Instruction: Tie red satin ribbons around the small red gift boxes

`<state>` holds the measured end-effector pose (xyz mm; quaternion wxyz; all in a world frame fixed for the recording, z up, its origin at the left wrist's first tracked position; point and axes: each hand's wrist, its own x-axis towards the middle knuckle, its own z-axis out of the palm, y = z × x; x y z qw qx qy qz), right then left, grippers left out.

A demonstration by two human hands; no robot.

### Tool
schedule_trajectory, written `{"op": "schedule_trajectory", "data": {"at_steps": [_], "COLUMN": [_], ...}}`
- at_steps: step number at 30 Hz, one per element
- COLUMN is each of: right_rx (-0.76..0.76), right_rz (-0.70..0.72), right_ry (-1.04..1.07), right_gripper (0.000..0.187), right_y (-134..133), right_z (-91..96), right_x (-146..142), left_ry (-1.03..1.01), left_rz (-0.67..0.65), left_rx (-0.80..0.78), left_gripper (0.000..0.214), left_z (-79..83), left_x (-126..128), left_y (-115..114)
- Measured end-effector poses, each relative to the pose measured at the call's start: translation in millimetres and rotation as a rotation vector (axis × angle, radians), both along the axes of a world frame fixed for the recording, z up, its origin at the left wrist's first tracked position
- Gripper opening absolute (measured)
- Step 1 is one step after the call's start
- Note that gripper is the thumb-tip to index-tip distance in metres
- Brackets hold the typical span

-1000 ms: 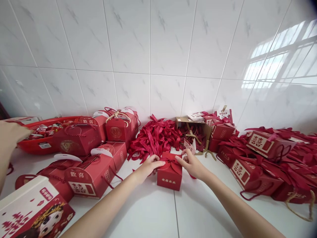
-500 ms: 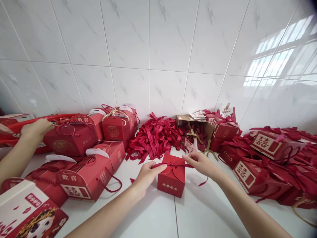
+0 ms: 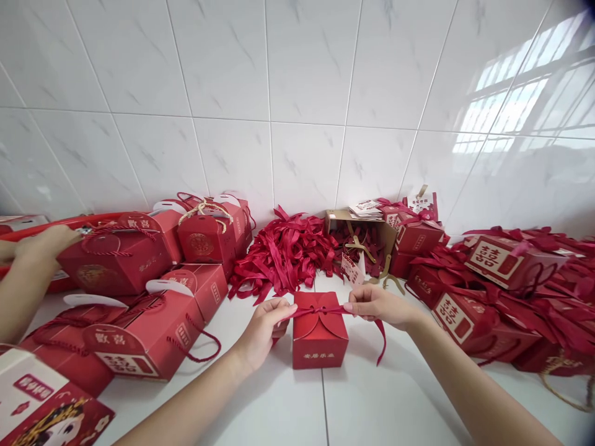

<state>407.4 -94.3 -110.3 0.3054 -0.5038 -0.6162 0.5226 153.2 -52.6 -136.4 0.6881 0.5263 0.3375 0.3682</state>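
Note:
A small red gift box (image 3: 319, 337) with gold characters stands on the white tiled surface in front of me. A red ribbon (image 3: 320, 310) runs across its folded top. My left hand (image 3: 261, 329) pinches the ribbon's left end beside the box. My right hand (image 3: 381, 306) pinches the right end, and the ribbon's tail hangs down past the box's right side. The ribbon is pulled taut between both hands.
A heap of red ribbons (image 3: 283, 254) lies against the tiled wall, next to an open cardboard box (image 3: 360, 238). Larger red handled boxes (image 3: 153, 322) fill the left, more red boxes (image 3: 493, 263) the right. Another person's hand (image 3: 44, 243) reaches into a red basket (image 3: 35, 230) at far left.
My hands have drawn the ribbon ends outward, tightening it over the box top. The view has shifted down slightly. The other person's hand stays at the red basket.

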Motion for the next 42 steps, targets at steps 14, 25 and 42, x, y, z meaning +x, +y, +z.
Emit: {"op": "schedule_trajectory", "data": {"at_steps": [14,25,42], "right_rx": [0.025,0.022,0.079], "right_rz": [0.035,0.108,-0.037], "right_ry": [-0.065,0.203,0.341], "right_gripper": [0.036,0.027,0.023], "right_y": [-3,-8,-27], "right_z": [6.6,11.3,35.0], "right_x": [6,-7,-24], "left_ry": [0.013,0.296,0.871], "left_rz": [-0.089,0.157,0.287], "left_rx": [0.03,0.405,1.375], "left_gripper": [0.04,0.025,0.009], "left_z": [0.9,5.4,52.9], "left_x": [-10,-6,42], "left_y": [14,10,-13]}}
